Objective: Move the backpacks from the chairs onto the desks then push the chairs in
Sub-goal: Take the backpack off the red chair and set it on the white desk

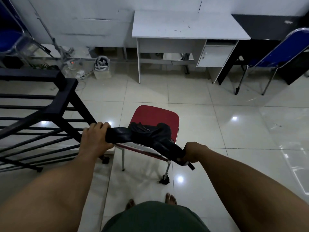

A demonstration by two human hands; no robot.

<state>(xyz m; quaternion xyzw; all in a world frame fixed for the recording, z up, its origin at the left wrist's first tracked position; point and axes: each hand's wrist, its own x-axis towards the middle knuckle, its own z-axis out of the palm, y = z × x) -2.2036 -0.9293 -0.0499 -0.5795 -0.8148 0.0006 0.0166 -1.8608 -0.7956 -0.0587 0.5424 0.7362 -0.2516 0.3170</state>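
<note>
The room is dim, with a cool bluish cast. Small bright spots of overhead light glare on the glossy floor tiles, which carry soft reflections. Straight lines bow toward the frame edges. Detail is slightly soft, grainy in the darker corners.

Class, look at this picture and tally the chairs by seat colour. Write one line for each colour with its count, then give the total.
Red chairs: 1, the red chair with a black backpack draped over its backrest.
Blue chairs: 2, one blue chair at far right, another blue chair at far left.
Total: 3
</note>
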